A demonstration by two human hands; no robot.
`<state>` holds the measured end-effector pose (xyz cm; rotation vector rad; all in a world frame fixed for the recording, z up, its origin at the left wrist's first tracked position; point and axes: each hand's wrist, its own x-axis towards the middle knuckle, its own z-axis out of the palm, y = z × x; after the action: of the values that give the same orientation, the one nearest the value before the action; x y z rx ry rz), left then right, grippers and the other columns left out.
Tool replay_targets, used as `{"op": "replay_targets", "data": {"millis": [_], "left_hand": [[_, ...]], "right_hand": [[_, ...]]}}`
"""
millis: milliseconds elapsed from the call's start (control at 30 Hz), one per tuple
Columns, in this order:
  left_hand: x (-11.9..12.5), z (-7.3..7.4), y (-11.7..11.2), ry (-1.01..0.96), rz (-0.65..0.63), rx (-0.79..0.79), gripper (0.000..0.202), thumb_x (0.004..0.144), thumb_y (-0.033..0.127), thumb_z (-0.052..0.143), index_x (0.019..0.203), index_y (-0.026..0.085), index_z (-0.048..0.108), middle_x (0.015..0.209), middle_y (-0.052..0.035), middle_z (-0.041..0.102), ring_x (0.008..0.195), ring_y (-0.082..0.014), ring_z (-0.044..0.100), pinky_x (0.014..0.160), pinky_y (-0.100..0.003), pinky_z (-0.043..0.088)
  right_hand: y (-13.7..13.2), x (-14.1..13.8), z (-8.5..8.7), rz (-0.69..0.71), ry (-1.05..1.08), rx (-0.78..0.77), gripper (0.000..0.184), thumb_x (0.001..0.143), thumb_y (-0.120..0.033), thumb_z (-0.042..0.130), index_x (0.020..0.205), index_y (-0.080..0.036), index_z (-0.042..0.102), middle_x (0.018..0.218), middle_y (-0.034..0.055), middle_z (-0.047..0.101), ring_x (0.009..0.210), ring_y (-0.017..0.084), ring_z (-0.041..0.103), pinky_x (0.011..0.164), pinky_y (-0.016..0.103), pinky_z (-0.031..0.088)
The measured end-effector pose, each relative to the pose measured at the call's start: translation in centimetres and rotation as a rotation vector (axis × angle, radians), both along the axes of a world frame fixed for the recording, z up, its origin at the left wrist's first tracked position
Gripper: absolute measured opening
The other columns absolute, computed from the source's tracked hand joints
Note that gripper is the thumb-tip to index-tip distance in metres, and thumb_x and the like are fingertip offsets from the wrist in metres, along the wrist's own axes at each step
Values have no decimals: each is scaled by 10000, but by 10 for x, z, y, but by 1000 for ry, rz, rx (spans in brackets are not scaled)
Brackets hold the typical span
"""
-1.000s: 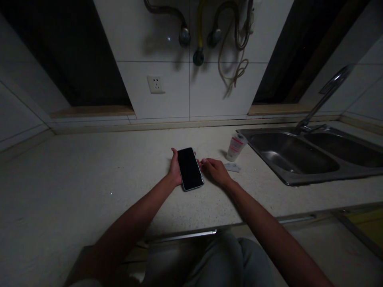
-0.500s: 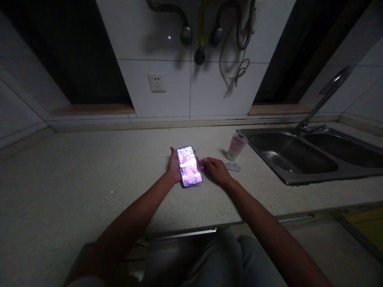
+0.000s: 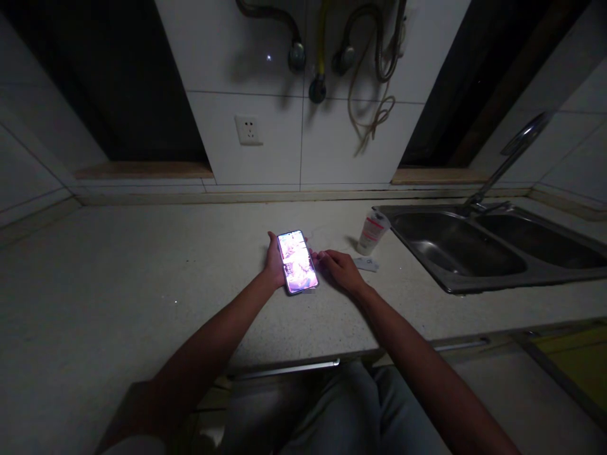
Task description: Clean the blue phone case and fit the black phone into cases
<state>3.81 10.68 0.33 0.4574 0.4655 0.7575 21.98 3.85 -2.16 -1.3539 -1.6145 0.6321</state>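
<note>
While the left hand (image 3: 273, 264) cradles a phone (image 3: 298, 261) (brightly lit), right hand (image 3: 341, 268) just beside it, fingers curled, grip unclear

The phone (image 3: 298, 261) glows white and pink-violet across its screen, inside a dark rim; the worktop (image 3: 142, 253) is a dull greyish white, finely speckled with darker dots towards the front; the cup (image 3: 373, 234) is whitish with pinkish-red bands; the flat slip (image 3: 367, 264) is pale grey with a small dark mark; the sink (image 3: 467, 285) is steel grey, the tap (image 3: 509, 157) silvery; the wall tiles (image 3: 265, 165) are white, ruled by thin dark joints; the socket (image 3: 248, 129) is white with black slots; one pipe (image 3: 321, 44) is yellow; the cord (image 3: 379, 118) is beige; the trousers (image 3: 351, 404) are grey-blue.
</note>
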Motion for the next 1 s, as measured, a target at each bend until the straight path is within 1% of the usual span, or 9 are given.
{"op": "replay_targets", "data": {"millis": [233,367,500,633,767,867,933,1000], "left_hand": [[-1,-4,3,6,-32,11,967,818,863,161,1085,80,662,759,-187,714,756,-344,721,726,-497,560],[-1,-1,0,27,-15,17,949,837,844,147,1043,81,672,745,-181,713,740,-330,720,722,-484,565],[0,2,-3,17,0,11,925,864,814,153,1023,74,684,760,-194,717,756,-334,721,724,-487,566],[-1,1,-3,-18,5,-22,911,865,813,174,1030,79,688,788,-191,723,786,-333,721,755,-505,564],[-2,-2,-1,-43,12,-43,913,850,832,213,1076,81,681,854,-194,729,838,-335,715,809,-522,552],[-2,-4,1,-47,25,-52,911,842,836,243,1101,77,675,883,-201,728,868,-339,712,837,-520,545],[-2,-4,1,-44,31,-74,914,839,837,257,1107,67,669,902,-210,728,878,-340,712,843,-513,547],[-1,-2,1,-38,43,-99,914,838,836,269,1104,55,663,914,-221,727,873,-337,714,840,-498,552]], "right_hand": [[0,-1,-1,-9,-54,8,441,956,-516,436,818,-193,704,751,43,685,700,184,577,660,298,417],[-1,-3,2,-4,-68,23,417,957,-480,435,831,-189,707,772,46,688,712,185,581,661,298,408],[-2,-5,4,-5,-76,38,414,962,-467,436,823,-191,711,761,43,687,701,180,578,661,293,398],[-3,-5,5,-6,-97,30,430,968,-479,431,823,-186,710,738,29,680,685,169,575,647,280,392],[-4,-7,4,-8,-90,21,430,969,-490,431,838,-188,708,729,15,669,686,162,572,643,273,404],[-4,-8,5,6,-35,25,385,956,-474,461,891,-196,719,784,21,697,729,174,599,688,290,442],[-4,-7,8,5,63,36,342,928,-469,514,943,-196,720,842,33,718,766,185,623,724,307,470],[-4,-2,12,-52,188,64,330,894,-468,565,998,-190,708,866,45,724,776,192,638,736,322,491]]}}
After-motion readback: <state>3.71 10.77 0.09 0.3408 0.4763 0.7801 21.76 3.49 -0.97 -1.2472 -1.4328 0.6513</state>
